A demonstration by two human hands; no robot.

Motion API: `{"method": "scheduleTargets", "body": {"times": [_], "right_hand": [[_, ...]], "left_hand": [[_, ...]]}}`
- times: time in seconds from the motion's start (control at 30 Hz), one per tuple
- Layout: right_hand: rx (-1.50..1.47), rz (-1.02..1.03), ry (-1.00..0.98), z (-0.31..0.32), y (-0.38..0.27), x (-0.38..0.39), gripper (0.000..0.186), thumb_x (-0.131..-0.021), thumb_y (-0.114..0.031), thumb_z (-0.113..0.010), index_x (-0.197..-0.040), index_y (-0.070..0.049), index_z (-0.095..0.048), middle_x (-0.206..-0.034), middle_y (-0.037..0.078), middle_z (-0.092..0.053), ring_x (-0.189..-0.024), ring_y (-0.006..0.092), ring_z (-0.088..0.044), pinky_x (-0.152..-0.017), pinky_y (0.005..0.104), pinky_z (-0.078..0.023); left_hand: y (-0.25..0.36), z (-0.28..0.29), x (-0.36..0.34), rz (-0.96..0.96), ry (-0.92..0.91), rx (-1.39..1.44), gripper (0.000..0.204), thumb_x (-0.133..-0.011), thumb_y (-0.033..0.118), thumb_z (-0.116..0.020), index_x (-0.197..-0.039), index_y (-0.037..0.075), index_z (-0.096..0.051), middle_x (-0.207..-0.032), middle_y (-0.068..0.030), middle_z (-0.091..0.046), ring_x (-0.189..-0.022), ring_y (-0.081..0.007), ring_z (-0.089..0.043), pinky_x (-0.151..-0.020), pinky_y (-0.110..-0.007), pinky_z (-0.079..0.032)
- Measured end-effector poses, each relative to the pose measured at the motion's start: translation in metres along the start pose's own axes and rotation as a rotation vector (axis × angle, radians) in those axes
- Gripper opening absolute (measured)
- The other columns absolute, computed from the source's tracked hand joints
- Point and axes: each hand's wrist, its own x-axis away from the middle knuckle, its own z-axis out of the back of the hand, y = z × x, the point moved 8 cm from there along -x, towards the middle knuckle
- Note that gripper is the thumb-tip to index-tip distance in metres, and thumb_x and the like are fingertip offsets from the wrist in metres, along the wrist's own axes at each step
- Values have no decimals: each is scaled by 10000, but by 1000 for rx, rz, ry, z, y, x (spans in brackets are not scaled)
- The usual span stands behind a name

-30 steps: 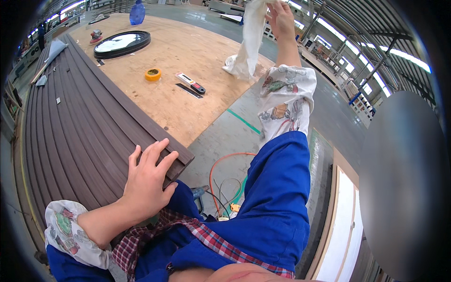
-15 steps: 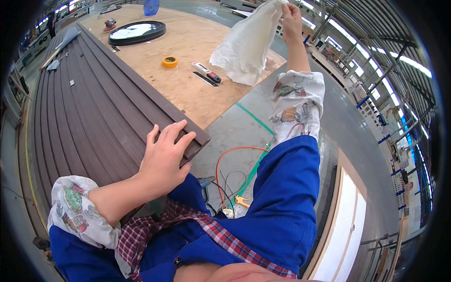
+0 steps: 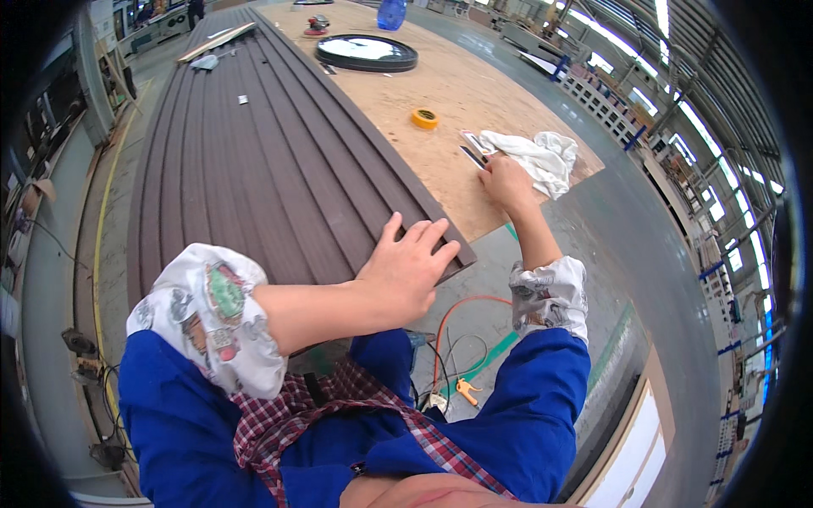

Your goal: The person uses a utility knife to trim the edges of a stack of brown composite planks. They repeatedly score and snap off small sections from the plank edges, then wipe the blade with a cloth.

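My left hand (image 3: 411,267) lies with fingers spread on the near right corner of a long dark brown ribbed panel (image 3: 279,186). My right hand (image 3: 508,183) is at the near edge of the wooden table, its fingers closed on the handle end of a utility knife (image 3: 483,153), which it partly hides. Beside the knife lies a thin dark strip (image 3: 471,157). A crumpled white cloth (image 3: 546,161) rests on the table just beyond my right hand, partly over the knife. A roll of yellow tape (image 3: 424,118) sits farther left.
On the table top (image 3: 381,102) are a round black-rimmed mirror (image 3: 366,52), a red sander-like tool (image 3: 317,25) and a blue bottle (image 3: 391,13). Below hang or lie an orange hose (image 3: 444,330) and a yellow air gun (image 3: 467,390). White boards (image 3: 622,457) stand at lower right.
My right hand has come down from holding the white cloth up; the cloth now lies crumpled on the table and the hand is at the knife. The view has shifted left.
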Motion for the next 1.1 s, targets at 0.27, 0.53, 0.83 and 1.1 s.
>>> {"method": "scheduleTargets", "body": {"times": [0.27,0.53,0.83,1.1], "right_hand": [[12,-109,-178,-60,67,-58,280,-727,-277,-654,-812,-15,-704,-857,189,-684,-809,320,-671,-706,418,-522],[-316,-306,-162,-69,68,-77,319,-659,-282,-772,-814,-11,-705,-814,112,-705,-736,261,-679,-664,365,-527],[-867,-206,252,-66,88,-52,325,-713,-215,-755,-942,6,-693,-891,108,-703,-773,161,-652,-732,300,-506],[-2379,313,457,-105,2,146,179,-928,-152,-570,-1104,-122,-575,-955,-3,-567,-854,124,-529,-767,275,-440]], "left_hand": [[-27,-29,-34,10,-10,137,639,-742,397,-688,-1250,57,-503,-1355,-172,-438,-1300,-284,-372,-1078,-543,-231],[-87,10,-57,124,365,337,341,-822,234,-629,-1082,13,-624,-1162,-161,-591,-1000,-300,-598,-852,-362,-478],[-103,-20,-68,108,111,292,310,-877,260,-583,-1071,32,-658,-1243,-137,-578,-1096,-304,-571,-947,-355,-431],[-112,-22,-54,128,33,228,289,-899,254,-555,-1057,40,-667,-1295,-129,-542,-1132,-299,-554,-957,-349,-425]]}}
